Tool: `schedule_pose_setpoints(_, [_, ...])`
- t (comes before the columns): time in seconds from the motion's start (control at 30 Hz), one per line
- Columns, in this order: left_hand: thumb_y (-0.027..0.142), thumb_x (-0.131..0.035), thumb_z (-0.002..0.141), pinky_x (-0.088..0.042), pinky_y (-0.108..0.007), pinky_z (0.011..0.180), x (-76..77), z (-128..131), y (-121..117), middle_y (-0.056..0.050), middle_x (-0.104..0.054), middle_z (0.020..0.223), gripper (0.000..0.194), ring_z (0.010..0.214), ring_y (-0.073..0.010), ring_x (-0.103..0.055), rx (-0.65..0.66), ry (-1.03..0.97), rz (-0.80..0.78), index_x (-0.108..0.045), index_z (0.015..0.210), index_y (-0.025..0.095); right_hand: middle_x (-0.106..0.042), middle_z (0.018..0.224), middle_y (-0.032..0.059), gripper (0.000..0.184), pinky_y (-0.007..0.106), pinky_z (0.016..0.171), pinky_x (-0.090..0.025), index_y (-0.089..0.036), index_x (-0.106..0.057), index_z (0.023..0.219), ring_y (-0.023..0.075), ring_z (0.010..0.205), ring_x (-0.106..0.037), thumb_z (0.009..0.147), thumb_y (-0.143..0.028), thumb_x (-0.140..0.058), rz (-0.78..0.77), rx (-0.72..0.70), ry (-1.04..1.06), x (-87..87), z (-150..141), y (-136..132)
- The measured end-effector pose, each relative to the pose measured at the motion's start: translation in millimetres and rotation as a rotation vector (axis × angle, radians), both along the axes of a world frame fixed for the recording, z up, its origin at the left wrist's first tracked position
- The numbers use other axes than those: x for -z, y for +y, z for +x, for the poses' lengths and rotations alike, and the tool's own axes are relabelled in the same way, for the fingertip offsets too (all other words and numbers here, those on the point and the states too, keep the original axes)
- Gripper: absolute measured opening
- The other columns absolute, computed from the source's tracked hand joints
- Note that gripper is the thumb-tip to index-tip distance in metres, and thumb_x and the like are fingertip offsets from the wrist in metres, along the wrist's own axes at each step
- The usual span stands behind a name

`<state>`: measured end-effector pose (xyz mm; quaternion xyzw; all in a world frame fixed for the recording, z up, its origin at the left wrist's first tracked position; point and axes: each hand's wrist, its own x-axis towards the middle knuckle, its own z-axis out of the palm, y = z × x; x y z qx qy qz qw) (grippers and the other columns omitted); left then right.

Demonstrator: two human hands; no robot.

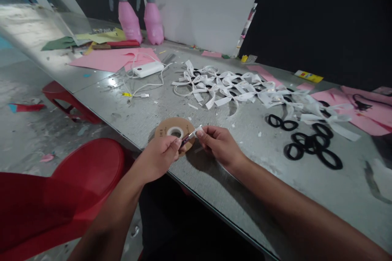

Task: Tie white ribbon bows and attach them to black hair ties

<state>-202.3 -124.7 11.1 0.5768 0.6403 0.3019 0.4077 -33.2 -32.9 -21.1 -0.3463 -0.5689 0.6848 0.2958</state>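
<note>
Left hand [159,155]: fingers clamped on small dark tool [186,140] with shiny tip, too small to identify. Right hand [220,144]: thumb and fingers pinched together on white strip [199,128], just beside tool's tip. Cardboard spool [165,125] on table [245,189] near front edge, partly hidden by left hand. Beyond, heap of white ribbon bows [225,83]; toward right, black rings [332,160], some overlapping. Farther left, white device [148,69] with cable; behind it, two pink spray bottles [130,20].
</note>
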Motion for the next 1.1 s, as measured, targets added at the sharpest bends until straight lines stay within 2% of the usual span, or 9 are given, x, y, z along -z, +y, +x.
schedule_pose_setpoints(0.17, [0.040, -0.035, 0.095, -0.030, -0.023, 0.048, -0.7, 1.0, 0.6, 0.004, -0.043, 0.055, 0.037, 0.048, -0.0091, -0.038, -0.011, 0.024, 0.003, -0.051, 0.071, 0.017, -0.044, 0.052, -0.0057, 0.044, 0.025, 0.044, -0.018, -0.018, -0.055, 0.064, 0.0059, 0.045, -0.031, 0.077, -0.057, -0.069, 0.034, -0.027, -0.020, 1.5, -0.2, 0.8])
schedule_pose_setpoints(0.3, [0.042, -0.035, 0.095, -0.029, -0.023, 0.047, -1.2, -0.2, 2.4, 0.004, -0.043, 0.054, 0.038, 0.047, -0.0088, -0.037, -0.006, -0.014, -0.030, -0.053, 0.072, 0.017, -0.045, 0.053, -0.0060, 0.042, 0.025, 0.044, -0.017, -0.017, -0.057, 0.067, 0.0053, 0.044, -0.030, 0.077, -0.055, -0.070, -0.010, 0.007, 0.012, 2.7, 0.3, 0.2])
schedule_pose_setpoints(0.47, [0.040, -0.037, 0.094, -0.029, -0.023, 0.048, -4.7, -1.3, 4.3, 0.003, -0.045, 0.053, 0.039, 0.047, -0.0083, -0.037, 0.031, 0.033, -0.028, -0.048, 0.064, 0.018, -0.045, 0.053, -0.0063, 0.040, 0.024, 0.044, -0.018, -0.017, -0.059, 0.069, 0.0051, 0.044, -0.029, 0.075, -0.054, -0.073, -0.047, 0.051, 0.045, 3.0, 1.0, -1.1])
schedule_pose_setpoints(0.7, [0.042, -0.037, 0.094, -0.031, -0.023, 0.049, -5.3, -1.3, 3.2, 0.004, -0.044, 0.052, 0.038, 0.048, -0.0088, -0.038, 0.036, -0.024, -0.054, -0.046, 0.066, 0.018, -0.046, 0.053, -0.0059, 0.043, 0.024, 0.044, -0.020, -0.017, -0.058, 0.066, 0.0057, 0.045, -0.031, 0.074, -0.057, -0.072, -0.002, 0.016, 0.026, 2.1, 0.7, -0.2])
schedule_pose_setpoints(0.9, [0.040, -0.038, 0.093, -0.029, -0.023, 0.047, -5.3, 1.2, 2.9, 0.005, -0.043, 0.051, 0.037, 0.046, -0.0084, -0.036, 0.005, -0.026, -0.047, -0.044, 0.064, 0.019, -0.046, 0.052, -0.0050, 0.041, 0.026, 0.047, -0.020, -0.018, -0.056, 0.062, 0.0070, 0.048, -0.032, 0.080, -0.052, -0.069, 0.116, -0.026, -0.052, 2.7, 0.1, -1.1])
schedule_pose_setpoints(1.1, [0.040, -0.038, 0.092, -0.029, -0.022, 0.047, -2.5, 2.6, 3.3, 0.004, -0.043, 0.054, 0.035, 0.047, -0.0086, -0.036, -0.008, -0.012, -0.025, -0.048, 0.067, 0.018, -0.045, 0.053, -0.0053, 0.040, 0.026, 0.047, -0.021, -0.018, -0.056, 0.063, 0.0070, 0.048, -0.031, 0.078, -0.052, -0.070, 0.082, -0.035, -0.032, 1.5, 0.4, -1.8])
